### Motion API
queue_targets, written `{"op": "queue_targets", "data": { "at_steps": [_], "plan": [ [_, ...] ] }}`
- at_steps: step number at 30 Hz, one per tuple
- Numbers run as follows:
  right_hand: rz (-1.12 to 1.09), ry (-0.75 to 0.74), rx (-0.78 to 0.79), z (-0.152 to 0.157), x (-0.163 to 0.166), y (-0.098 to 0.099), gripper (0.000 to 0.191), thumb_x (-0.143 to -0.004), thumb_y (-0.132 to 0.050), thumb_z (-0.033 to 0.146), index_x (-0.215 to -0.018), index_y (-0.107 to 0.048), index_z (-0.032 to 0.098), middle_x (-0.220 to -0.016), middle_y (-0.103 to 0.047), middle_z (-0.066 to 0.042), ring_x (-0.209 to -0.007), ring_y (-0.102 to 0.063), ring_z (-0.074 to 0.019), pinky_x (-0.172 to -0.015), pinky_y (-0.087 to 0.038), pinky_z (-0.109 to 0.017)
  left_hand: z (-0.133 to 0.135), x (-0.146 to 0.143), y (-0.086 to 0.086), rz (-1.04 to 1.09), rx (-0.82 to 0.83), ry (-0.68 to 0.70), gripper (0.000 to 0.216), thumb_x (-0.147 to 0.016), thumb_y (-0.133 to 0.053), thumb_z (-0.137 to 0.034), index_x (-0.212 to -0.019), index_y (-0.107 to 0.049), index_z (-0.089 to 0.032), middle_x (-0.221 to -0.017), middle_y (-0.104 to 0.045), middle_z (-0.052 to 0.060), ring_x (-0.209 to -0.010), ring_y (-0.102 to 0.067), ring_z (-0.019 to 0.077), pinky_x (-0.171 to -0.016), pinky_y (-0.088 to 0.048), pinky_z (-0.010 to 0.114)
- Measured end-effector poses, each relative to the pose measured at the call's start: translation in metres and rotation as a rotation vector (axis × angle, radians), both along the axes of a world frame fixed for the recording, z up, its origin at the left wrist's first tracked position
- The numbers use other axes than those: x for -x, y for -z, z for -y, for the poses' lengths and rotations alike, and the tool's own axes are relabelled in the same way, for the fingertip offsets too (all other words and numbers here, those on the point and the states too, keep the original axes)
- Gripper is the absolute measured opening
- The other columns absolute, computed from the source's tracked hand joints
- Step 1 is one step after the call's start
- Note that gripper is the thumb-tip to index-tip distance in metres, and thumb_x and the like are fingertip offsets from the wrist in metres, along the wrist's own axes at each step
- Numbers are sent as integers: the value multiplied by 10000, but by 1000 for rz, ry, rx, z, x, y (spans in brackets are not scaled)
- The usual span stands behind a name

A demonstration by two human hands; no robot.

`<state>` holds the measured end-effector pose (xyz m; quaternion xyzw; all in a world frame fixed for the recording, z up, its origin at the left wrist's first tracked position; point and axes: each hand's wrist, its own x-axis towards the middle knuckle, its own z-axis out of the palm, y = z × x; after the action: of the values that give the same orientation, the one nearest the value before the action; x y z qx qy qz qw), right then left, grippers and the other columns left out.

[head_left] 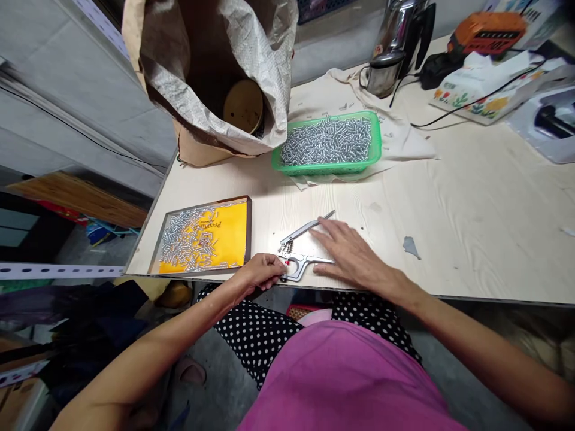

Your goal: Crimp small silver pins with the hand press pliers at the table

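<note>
A grey metal hand-lever tool (298,262) with a C-shaped jaw, a coil spring and two handles lies at the table's front edge. My left hand (265,270) is closed in a pinch at the jaw's left side, beside a small red part. Whatever lies between its fingertips is too small to make out. My right hand (353,254) is spread over the tool's handle ends, fingers stretched out. Its fingertips are at the raised upper lever (303,230), and the lower handle runs under the palm. Left of the tool, a shallow tray (248,230) with a yellow lining holds many small silvery metal pins (184,242).
A green plastic basket (376,143) full of similar metal pieces stands behind on a cloth. A large open woven sack (269,78) rises at the back left. A metal cup (381,76), a kettle, an orange box (487,33) and a tissue pack (485,90) stand at the back right.
</note>
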<state>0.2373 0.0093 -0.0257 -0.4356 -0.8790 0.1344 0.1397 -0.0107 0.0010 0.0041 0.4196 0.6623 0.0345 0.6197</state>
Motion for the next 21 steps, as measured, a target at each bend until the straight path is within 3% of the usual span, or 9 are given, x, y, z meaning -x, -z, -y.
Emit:
{"op": "queue_targets", "data": {
  "at_steps": [2, 5, 11, 17, 19, 21],
  "plan": [
    [75, -17, 17, -14, -7, -5, 952, -743, -711, 613, -1467, -355, 108, -1538, -302, -238, -1419, -214, -416, -1084, -295, -578, 2, 0, 0, -16, 3, -13, 216, -760, -690, -317, -680, -549, -174, -472, -514, -71, -327, -382, 43, -342, -222, 178],
    [169, -73, 64, -29, -10, -8, 1031, -687, -703, 688, -1473, -344, 126, -1512, -351, -236, -1431, -185, -440, -1109, -200, -651, 4, -1, -1, -34, -2, -22, 215, -768, -688, -293, -660, -544, -175, -472, -503, -69, -329, -389, 42, -347, -224, 182],
    [196, -102, 31, -27, -5, -10, 837, -737, -707, 588, -1385, -448, 125, -1306, -546, -200, -1224, -466, -379, -1074, -252, -640, 8, -2, -1, -31, 4, -6, 260, -762, -697, -337, -643, -533, -174, -459, -484, -77, -325, -371, 42, -344, -237, 179],
    [166, -81, -32, -15, -5, -11, 607, -803, -674, 518, -1254, -541, 135, -1138, -618, -155, -1036, -525, -325, -954, -357, -527, 14, -3, -1, -115, -43, 30, 274, -798, -678, -368, -668, -529, -178, -497, -489, -64, -373, -416, 64, -382, -283, 184],
    [166, -77, -38, -12, -5, -11, 522, -822, -663, 491, -1194, -573, 136, -1094, -627, -147, -1002, -528, -312, -903, -371, -477, 20, -4, -4, -257, -216, 136, 255, -841, -642, -356, -686, -561, -171, -561, -535, -27, -455, -482, 91, -455, -370, 209],
    [161, -72, -39, -9, -3, -12, 459, -835, -656, 464, -1155, -587, 142, -1072, -631, -139, -991, -529, -302, -873, -371, -444, 26, -9, -8, -426, -528, 277, 211, -877, -613, -348, -779, -622, -162, -724, -614, 31, -627, -573, 140, -599, -467, 263]
  ]
}}
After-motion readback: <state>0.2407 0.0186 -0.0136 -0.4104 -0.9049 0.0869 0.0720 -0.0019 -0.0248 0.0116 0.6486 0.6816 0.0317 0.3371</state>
